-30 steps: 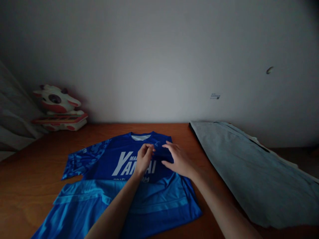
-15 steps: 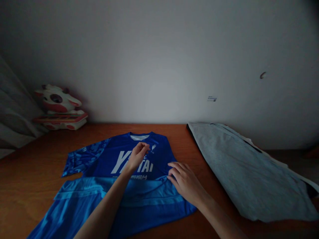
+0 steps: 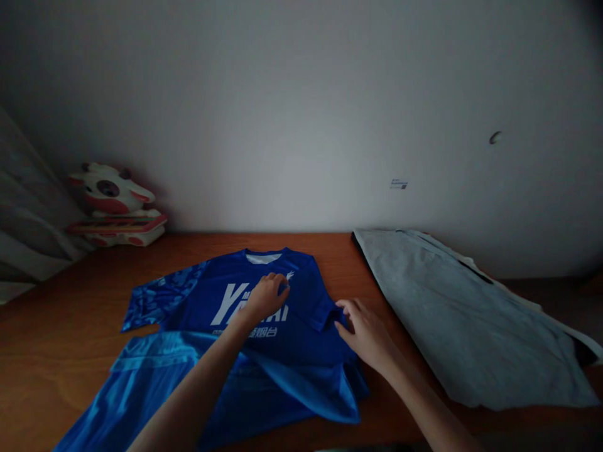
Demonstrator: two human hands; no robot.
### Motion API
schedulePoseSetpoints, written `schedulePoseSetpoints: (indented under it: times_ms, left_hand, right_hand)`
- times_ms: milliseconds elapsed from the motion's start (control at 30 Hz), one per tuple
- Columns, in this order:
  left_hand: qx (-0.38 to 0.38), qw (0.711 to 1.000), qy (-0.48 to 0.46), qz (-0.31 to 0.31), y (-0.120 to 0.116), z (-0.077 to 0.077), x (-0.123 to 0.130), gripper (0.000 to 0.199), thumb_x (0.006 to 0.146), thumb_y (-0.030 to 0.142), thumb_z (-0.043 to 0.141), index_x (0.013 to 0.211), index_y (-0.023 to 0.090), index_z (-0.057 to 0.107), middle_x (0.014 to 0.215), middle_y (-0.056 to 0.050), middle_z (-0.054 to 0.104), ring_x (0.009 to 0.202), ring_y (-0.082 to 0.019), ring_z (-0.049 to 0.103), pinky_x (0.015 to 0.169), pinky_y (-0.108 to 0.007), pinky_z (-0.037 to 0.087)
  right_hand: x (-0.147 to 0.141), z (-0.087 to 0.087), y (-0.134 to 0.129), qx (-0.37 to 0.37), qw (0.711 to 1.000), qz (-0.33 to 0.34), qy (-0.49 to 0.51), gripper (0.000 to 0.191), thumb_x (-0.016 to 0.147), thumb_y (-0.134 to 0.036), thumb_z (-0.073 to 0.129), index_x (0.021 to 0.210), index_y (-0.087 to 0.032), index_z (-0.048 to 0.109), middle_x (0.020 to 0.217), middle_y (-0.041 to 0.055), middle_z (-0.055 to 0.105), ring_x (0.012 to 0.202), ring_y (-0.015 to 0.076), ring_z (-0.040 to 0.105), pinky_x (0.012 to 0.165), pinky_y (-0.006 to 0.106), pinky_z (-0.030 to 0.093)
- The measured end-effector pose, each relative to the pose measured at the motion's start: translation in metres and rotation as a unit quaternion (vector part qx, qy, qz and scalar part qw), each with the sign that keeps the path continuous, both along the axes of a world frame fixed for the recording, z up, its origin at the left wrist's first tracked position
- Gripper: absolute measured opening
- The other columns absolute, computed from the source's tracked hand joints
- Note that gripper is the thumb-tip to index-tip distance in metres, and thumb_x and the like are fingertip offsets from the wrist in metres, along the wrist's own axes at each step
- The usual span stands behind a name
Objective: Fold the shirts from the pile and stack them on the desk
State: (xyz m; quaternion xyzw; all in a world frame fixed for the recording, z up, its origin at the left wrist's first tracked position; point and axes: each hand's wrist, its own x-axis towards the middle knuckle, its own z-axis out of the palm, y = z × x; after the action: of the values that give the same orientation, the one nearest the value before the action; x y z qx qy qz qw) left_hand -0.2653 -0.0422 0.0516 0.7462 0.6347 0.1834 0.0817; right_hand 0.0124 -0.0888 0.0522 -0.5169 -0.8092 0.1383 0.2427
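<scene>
A blue jersey (image 3: 186,312) with white lettering lies spread on the wooden table, its right sleeve (image 3: 313,307) slanting across its side. My left hand (image 3: 267,298) is over the chest print, fingers curled towards the thumb. Blue cloth shows in the gap, but whether it is pinched cannot be made out. At the right sleeve's cuff, my right hand (image 3: 365,329) has thumb and fingers closed around the cuff's edge. Across the jersey's lower part lies a shiny lighter-blue garment (image 3: 155,355), perhaps shorts. Its right end droops in a loose fold. My left forearm hides part of both.
A grey garment (image 3: 447,314) with dark and white edges lies on the right of the table (image 3: 42,345). At the back left stands a cow-shaped toy keyboard (image 3: 117,207), beside a pale curtain (image 3: 28,188). The wall (image 3: 301,125) closes off the back.
My right hand has left the lighter-blue garment and moved slightly right and up to the cuff. The garment's right end has dropped, and the right sleeve shows. My left hand's fingers have loosened slightly.
</scene>
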Motion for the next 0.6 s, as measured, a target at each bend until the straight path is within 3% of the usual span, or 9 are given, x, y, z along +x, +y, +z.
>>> schedulePoseSetpoints:
  times_ms: [100, 200, 333, 433, 600]
  left_hand:
    - [0.005, 0.999, 0.040, 0.003, 0.009, -0.012, 0.013, 0.035, 0.097, 0.031, 0.051, 0.125, 0.017, 0.066, 0.132, -0.017, 0.065, 0.120, -0.034, 0.060, 0.099, -0.049, 0.049]
    - [0.025, 0.997, 0.069, -0.038, 0.006, -0.022, 0.017, 0.039, 0.099, 0.027, 0.046, 0.134, 0.021, 0.062, 0.147, -0.013, 0.057, 0.134, -0.033, 0.052, 0.108, -0.052, 0.043]
    - [0.043, 0.992, 0.102, -0.062, -0.004, -0.023, 0.018, 0.039, 0.098, 0.021, 0.045, 0.131, 0.022, 0.065, 0.138, -0.011, 0.065, 0.126, -0.030, 0.058, 0.110, -0.049, 0.041]
    - [0.042, 0.991, 0.110, -0.058, -0.008, -0.019, 0.020, 0.039, 0.095, 0.020, 0.048, 0.129, 0.022, 0.067, 0.131, -0.011, 0.067, 0.119, -0.030, 0.061, 0.107, -0.049, 0.043]
    - [0.036, 0.991, 0.111, -0.066, -0.010, -0.023, 0.018, 0.045, 0.092, 0.017, 0.047, 0.134, 0.022, 0.064, 0.143, -0.010, 0.061, 0.129, -0.031, 0.055, 0.110, -0.050, 0.042]
  right_hand:
    - [0.001, -0.019, 0.018, 0.048, 0.996, -0.025, -0.070, 0.031, 0.091, -0.018, 0.058, 0.121, -0.021, 0.066, 0.113, 0.0108, 0.068, 0.104, 0.0260, 0.068, 0.090, 0.037, 0.054]
    - [0.006, -0.029, 0.024, 0.071, 0.992, -0.019, -0.103, 0.028, 0.095, -0.013, 0.049, 0.109, -0.023, 0.070, 0.102, 0.0078, 0.069, 0.096, 0.0242, 0.069, 0.088, 0.037, 0.054]
    - [0.012, -0.040, 0.023, 0.120, 0.990, -0.022, -0.068, 0.024, 0.092, -0.011, 0.051, 0.102, -0.022, 0.070, 0.100, 0.0077, 0.067, 0.096, 0.0236, 0.067, 0.091, 0.037, 0.054]
    - [0.015, -0.048, 0.023, 0.149, 0.989, -0.006, -0.022, 0.027, 0.091, -0.013, 0.052, 0.109, -0.021, 0.071, 0.108, 0.0092, 0.065, 0.100, 0.0234, 0.066, 0.092, 0.038, 0.055]
    - [0.015, -0.045, 0.020, 0.160, 0.986, 0.054, -0.001, 0.028, 0.092, -0.017, 0.054, 0.109, -0.025, 0.075, 0.108, 0.0084, 0.066, 0.102, 0.0236, 0.065, 0.092, 0.038, 0.056]
